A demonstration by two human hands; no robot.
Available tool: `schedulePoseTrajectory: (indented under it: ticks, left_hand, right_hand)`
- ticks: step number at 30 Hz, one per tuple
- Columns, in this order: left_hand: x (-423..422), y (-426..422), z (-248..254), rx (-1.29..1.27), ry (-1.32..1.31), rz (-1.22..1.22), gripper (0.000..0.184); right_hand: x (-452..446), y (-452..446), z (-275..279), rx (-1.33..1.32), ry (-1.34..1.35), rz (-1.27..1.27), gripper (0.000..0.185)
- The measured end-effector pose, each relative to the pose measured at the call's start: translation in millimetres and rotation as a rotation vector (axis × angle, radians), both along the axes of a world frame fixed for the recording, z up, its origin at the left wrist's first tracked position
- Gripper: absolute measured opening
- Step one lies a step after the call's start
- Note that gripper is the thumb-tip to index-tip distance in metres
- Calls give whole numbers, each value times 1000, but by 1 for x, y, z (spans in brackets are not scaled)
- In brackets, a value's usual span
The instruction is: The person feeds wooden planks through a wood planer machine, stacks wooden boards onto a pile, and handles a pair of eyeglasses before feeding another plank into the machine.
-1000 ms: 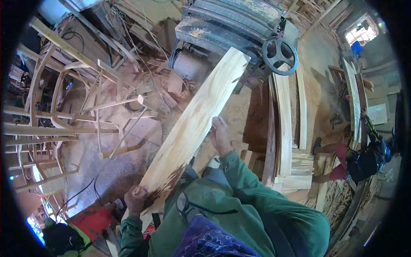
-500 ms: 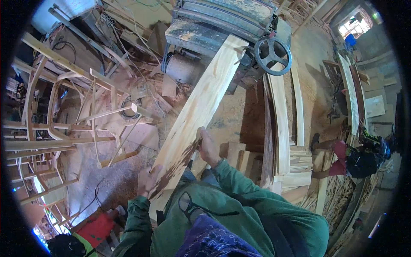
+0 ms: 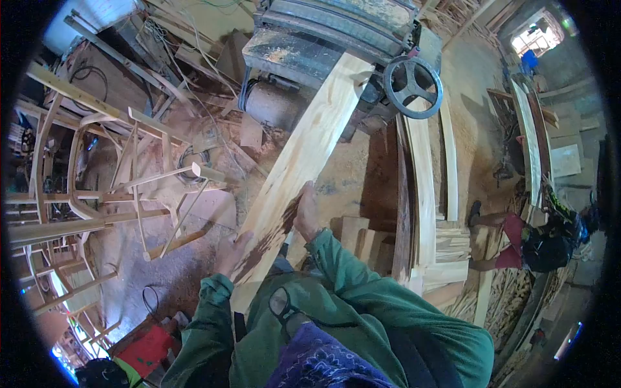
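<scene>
A long pale wooden plank (image 3: 309, 139) with a dark bark-like streak slants away from my body. Its far end rests on the metal bed of a thickness planer (image 3: 291, 55), beside the handwheel (image 3: 413, 87). My left hand (image 3: 231, 252) is closed on the plank's left edge near its close end. Farther along, my right hand (image 3: 306, 212) grips the opposite edge beside the dark streak. The undersides of both grips are hidden by the wood and sleeves.
Wooden chair frames (image 3: 84, 187) crowd the left. Long boards (image 3: 420, 187) and stacked wood strips (image 3: 449, 249) lie at right. A person (image 3: 543, 242) is at far right; another in red (image 3: 139, 349) is at lower left. A cable coil (image 3: 194, 155) lies on the floor.
Both hands and the near part of the plank have shifted slightly forward, toward the planer. The view has moved a little too. Both hands keep their hold on the plank.
</scene>
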State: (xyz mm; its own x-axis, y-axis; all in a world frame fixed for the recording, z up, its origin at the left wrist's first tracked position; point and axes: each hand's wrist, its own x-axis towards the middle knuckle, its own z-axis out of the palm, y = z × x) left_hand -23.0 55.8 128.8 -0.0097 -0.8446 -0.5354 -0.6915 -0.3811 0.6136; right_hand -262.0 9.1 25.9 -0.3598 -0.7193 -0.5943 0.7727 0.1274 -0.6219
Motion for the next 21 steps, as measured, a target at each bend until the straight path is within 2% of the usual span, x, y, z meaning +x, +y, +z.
schedulePoseTrajectory:
  ticks: [2, 5, 8, 12, 14, 17, 21]
  left_hand:
    - [-15, -7, 6, 2, -16, 22, 55]
    - [-14, -10, -36, 67, 183, 99, 56]
    - [-20, -22, -46, -5, 124, 38, 62]
    - [-33, -34, -11, -8, 0, -72, 66]
    - [-23, -34, -34, 11, 2, -105, 67]
    - [-9, -18, -37, -26, 84, -103, 68]
    - [15, 9, -52, -11, 170, -38, 68]
  right_hand:
    - [-8, -6, 26, 2, -14, 17, 57]
    - [-19, -12, 11, -32, 135, 46, 57]
    - [-22, -17, 72, -54, 193, 47, 57]
    - [-42, -25, 22, -104, 45, 105, 55]
    - [-55, -21, 11, -158, 64, 204, 52]
    - [-64, 19, 23, -14, 69, 387, 47]
    - [-70, 83, 24, 103, 29, 392, 42]
